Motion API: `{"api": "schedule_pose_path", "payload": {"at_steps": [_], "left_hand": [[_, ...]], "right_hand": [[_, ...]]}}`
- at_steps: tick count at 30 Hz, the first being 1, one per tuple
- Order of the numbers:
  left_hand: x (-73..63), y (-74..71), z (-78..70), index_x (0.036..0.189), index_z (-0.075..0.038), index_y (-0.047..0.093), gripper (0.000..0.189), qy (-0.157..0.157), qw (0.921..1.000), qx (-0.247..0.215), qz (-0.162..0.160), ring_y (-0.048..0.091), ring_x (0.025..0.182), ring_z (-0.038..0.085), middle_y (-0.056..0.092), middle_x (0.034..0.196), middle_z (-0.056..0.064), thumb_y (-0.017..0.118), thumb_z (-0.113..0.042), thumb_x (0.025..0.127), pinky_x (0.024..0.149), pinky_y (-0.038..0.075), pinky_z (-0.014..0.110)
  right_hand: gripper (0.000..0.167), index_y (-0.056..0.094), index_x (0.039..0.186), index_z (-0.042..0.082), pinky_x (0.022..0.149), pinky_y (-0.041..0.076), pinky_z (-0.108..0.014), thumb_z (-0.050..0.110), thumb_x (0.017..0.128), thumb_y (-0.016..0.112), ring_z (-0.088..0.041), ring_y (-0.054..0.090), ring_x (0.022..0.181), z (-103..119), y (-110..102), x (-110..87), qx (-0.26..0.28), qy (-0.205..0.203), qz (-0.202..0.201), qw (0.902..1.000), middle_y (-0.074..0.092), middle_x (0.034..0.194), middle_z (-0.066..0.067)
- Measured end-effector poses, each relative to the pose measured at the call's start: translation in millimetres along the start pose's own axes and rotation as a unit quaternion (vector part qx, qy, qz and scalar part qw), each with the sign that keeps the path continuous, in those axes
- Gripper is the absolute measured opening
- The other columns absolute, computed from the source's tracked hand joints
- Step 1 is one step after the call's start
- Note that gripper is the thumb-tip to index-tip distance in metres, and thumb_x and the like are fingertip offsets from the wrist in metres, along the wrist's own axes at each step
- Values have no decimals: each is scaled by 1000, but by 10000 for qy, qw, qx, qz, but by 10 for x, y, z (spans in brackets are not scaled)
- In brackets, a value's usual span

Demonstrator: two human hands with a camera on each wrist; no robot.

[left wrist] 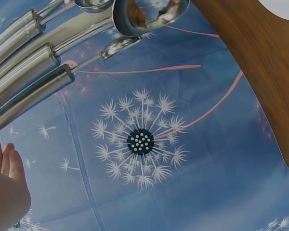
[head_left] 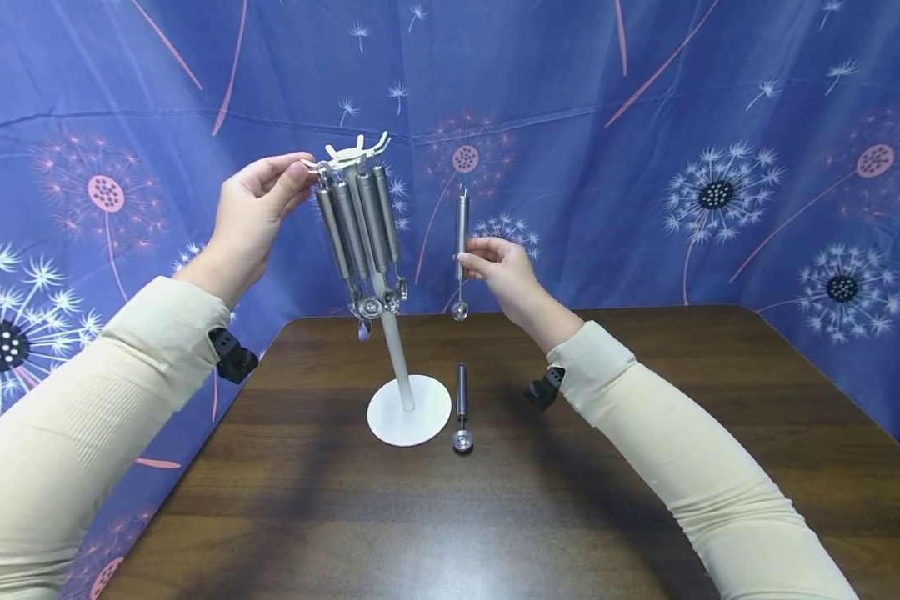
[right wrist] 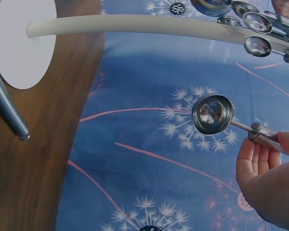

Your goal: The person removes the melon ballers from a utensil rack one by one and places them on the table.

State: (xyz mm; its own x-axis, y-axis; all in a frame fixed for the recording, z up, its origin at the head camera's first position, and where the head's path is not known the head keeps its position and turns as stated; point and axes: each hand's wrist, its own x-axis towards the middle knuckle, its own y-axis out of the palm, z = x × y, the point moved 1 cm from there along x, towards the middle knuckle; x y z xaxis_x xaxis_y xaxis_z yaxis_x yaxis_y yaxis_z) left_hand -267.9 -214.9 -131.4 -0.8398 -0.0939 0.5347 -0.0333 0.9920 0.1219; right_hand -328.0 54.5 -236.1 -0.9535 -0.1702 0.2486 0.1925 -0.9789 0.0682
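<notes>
My right hand (head_left: 504, 271) pinches a steel measuring spoon (head_left: 461, 233) by its tubular handle. It hangs upright with its round bowl (right wrist: 212, 114) down, to the right of a white hook stand (head_left: 396, 358). At the stand's top, my left hand (head_left: 258, 196) pinches one of the hooks between thumb and fingers. Several steel spoons (head_left: 375, 221) hang from the hooks just right of that hand, handles up and bowls down. In the left wrist view only part of the left hand (left wrist: 7, 178) shows, below the hanging handles.
Another round-bowled steel spoon (head_left: 462, 408) lies on the brown wooden table (head_left: 570, 500), close to the right of the stand's round white base (head_left: 393, 429). Behind the table hangs a blue cloth (head_left: 570, 167) with dandelion prints.
</notes>
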Motion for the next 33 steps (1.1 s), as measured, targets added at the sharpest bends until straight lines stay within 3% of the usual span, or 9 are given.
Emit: {"api": "schedule_pose_path", "payload": {"at_steps": [7,15,21,33], "left_hand": [[-15,20,-6,110,1,66,29,55,9998,11,-170,67,93,10,72,93,-1,72,-14,87,106,47,30],[-26,40,-15,103,-3,69,20,150,9997,-9,-215,68,91,9,72,90,-1,72,-13,86,101,50,26],[-30,34,-4,103,-1,68,21,197,9995,5,-245,68,90,9,72,89,-1,72,-12,86,99,51,25],[-30,69,-21,97,-6,67,13,317,9991,90,-284,67,89,8,71,89,-1,72,-11,86,103,50,29]], "right_hand": [[34,53,124,-12,88,56,-27,4,95,60,-6,61,80,-113,-57,-17,-45,180,5,9998,60,90,1],[35,52,125,-12,90,56,-30,4,94,60,-5,62,78,-216,-111,-47,-86,341,-39,9994,61,89,3],[37,51,128,-12,102,51,-40,3,95,58,-6,62,79,-283,-125,-98,-28,560,-14,9984,59,95,-1],[38,51,129,-10,102,51,-39,4,95,59,-7,61,79,-544,-181,-181,-172,1015,-57,9947,58,96,-2]]}}
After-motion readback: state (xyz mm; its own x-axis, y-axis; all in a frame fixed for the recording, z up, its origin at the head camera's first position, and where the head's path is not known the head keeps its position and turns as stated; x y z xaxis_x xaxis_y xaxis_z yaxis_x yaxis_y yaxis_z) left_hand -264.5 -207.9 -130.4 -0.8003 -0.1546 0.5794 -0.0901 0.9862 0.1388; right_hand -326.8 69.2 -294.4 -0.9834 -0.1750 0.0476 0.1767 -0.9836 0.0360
